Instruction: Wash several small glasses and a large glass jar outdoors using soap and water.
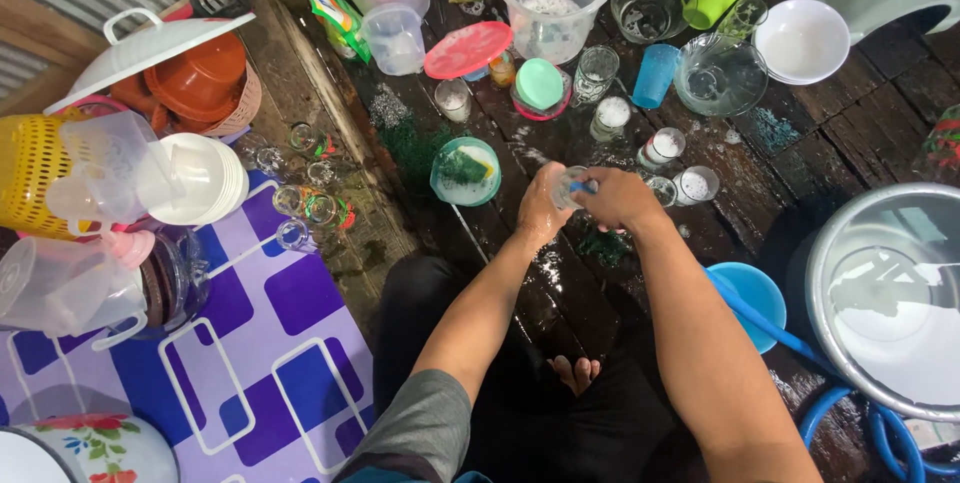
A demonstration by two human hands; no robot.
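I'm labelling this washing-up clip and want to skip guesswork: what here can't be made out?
Head view:
- Glass: mostly wrapped by left hand and right hand; shape unclear.
- Blue item at the right hand's fingers: too small to identify.
- Metal basin: cut off by right edge.
- Floral bowl: cut off by bottom edge.

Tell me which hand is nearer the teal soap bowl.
Left. The left hand sits just right of the teal soap bowl; the right hand is farther right, beyond the small glass.

Both hands [585,205] together, fingers curled.
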